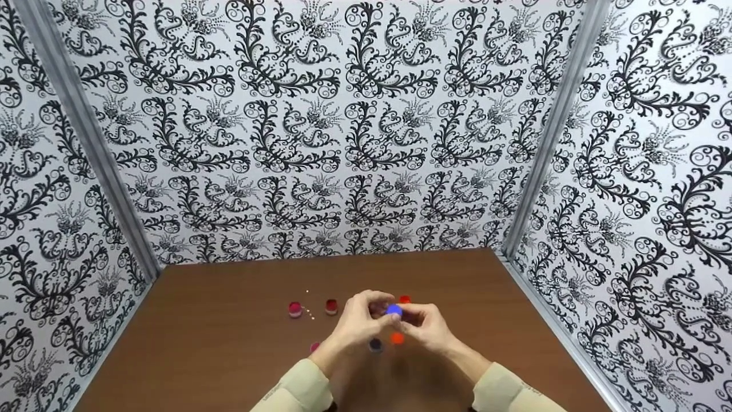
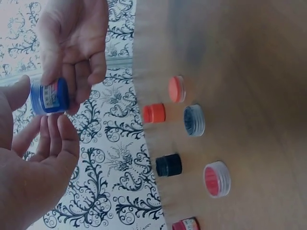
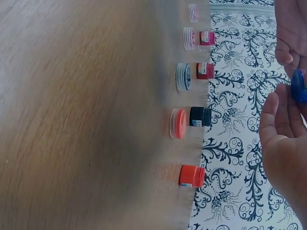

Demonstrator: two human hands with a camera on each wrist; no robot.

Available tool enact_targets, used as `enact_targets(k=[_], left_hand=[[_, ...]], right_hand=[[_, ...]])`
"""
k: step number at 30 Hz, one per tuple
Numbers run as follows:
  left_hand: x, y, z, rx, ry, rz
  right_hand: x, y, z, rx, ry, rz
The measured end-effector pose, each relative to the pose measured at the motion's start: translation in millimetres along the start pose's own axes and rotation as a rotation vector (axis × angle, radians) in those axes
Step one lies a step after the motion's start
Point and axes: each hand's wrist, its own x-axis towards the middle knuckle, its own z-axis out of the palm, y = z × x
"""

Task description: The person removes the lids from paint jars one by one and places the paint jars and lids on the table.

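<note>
Both hands are raised over the table around a small blue paint jar (image 1: 394, 309) with a label. In the left wrist view the jar (image 2: 50, 96) lies sideways, its translucent lid end toward the left hand. My left hand (image 1: 360, 317) holds that end between thumb and curled fingers. My right hand (image 1: 428, 327) pinches the jar's body with thumb and fingers from the other side. In the right wrist view only the jar's blue end (image 3: 298, 86) shows at the edge, beside the right hand (image 3: 288, 143).
Uncapped jars stand in a row on the brown table (image 1: 217, 320): orange (image 3: 192, 176), black (image 3: 200, 116), red (image 3: 205, 71) and pink (image 3: 207, 38). Nearer lie their clear-rimmed lids, including an orange lid (image 3: 178, 123) and a dark lid (image 3: 183, 76). Patterned walls (image 1: 320, 143) enclose the table.
</note>
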Motion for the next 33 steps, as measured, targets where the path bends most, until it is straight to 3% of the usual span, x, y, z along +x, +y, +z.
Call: enact_targets(k=[8, 21, 25, 33], left_hand=[[1.3, 5.6, -8.3, 0.030, -0.065, 0.033], [1.4, 15.0, -9.0, 0.064, -0.013, 0.057], [1.9, 17.0, -8.1, 0.065, 0.005, 0.032], [4.7, 14.3, -0.3, 0.023, 0.072, -0.082]], right_hand=[[2.9, -2.7, -2.8, 0.059, -0.003, -0.009], [5.9, -5.4, 0.0, 0.010, 0.028, 0.008], [6.4, -5.6, 0.8, -0.009, 0.040, -0.004], [5.7, -6.0, 3.3, -0.027, 0.075, -0.003]])
